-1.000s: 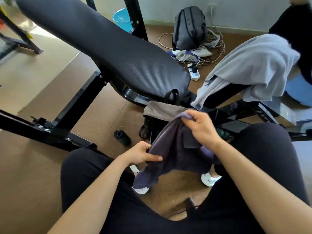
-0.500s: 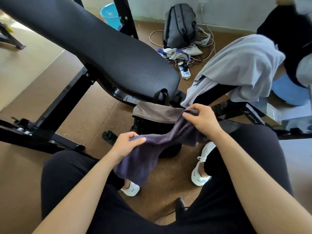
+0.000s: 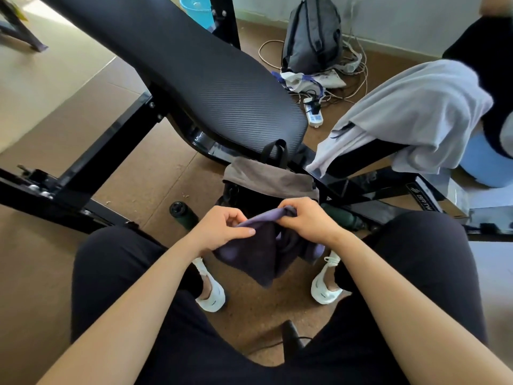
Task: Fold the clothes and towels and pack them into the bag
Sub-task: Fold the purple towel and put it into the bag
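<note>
So that the towel (image 3: pixel 258 257) hangs flat, likely for folding, left hand (image 3: pixel 222 232) and right hand (image 3: pixel 308 220) both pinch its top edge between the knees; the bag (image 3: pixel 236 194) sits at twelve o'clock.

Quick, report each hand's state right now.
Left hand: closed, pinching the purple cloth.
Right hand: closed, gripping the purple cloth's top edge.

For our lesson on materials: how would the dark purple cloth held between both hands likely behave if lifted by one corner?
Probably floppy: the dark purple cloth sags in loose folds below the left hand and right hand, which grip its top edge. Likely light: those two grips alone carry it. Its matte surface suggests little slip.
</note>
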Motion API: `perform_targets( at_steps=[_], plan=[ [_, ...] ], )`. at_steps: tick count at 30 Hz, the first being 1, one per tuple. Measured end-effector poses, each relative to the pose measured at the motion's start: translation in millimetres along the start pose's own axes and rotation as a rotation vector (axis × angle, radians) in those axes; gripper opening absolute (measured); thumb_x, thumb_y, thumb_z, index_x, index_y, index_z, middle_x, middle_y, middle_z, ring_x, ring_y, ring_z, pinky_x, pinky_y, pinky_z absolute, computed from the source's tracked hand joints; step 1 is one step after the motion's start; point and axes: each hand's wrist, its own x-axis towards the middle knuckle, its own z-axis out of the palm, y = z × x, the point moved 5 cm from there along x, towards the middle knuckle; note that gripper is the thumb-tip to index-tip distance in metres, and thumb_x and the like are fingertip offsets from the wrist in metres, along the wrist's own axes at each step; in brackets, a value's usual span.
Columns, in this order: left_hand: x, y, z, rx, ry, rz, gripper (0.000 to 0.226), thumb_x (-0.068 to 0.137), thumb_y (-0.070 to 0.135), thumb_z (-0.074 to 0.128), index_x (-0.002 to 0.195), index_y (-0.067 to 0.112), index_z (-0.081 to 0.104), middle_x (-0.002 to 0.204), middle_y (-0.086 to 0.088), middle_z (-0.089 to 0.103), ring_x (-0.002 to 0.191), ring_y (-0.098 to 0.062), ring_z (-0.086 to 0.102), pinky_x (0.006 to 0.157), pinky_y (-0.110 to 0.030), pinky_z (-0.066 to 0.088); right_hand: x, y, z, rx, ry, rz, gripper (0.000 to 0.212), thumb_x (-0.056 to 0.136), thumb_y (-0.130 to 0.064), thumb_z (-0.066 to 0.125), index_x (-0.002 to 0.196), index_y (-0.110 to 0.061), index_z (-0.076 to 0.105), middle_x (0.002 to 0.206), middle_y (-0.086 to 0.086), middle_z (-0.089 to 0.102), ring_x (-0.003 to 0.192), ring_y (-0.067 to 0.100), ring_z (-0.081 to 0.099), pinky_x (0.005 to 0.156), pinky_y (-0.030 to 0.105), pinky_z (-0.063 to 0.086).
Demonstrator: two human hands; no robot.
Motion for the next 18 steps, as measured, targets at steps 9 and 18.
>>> perform_targets(
  at_steps=[9,18],
  plan=[
    [1.3,-10.0,-37.7,-0.646,0.444,-0.120,0.015,0.097,0.021,0.069,0.082,0.019,0.068,0.076,0.004,0.071,0.078,-0.013,0.065,0.075,-0.032,0.051,6.9,34.2,-4.4,-0.103,-0.019,0.182,0.048,0.081,-0.026,0.082,0.124,-0.021,0.062,0.112,-0.006,0.061,0.106,0.014,0.057,0.087,0.027,0.043],
    [-16.9,-51.6,-91.8,-0.866,1.158,-0.293,0.019,0.098,0.035,0.067,0.102,0.019,0.058,0.103,-0.003,0.064,0.095,-0.020,0.062,0.087,-0.039,0.055,-6.4,63.3,-54.6,-0.239,0.360,0.553,0.045,0.091,-0.051,0.065,0.065,-0.015,0.059,0.074,0.006,0.063,0.079,0.035,0.061,0.068,0.036,0.045]
  ],
)
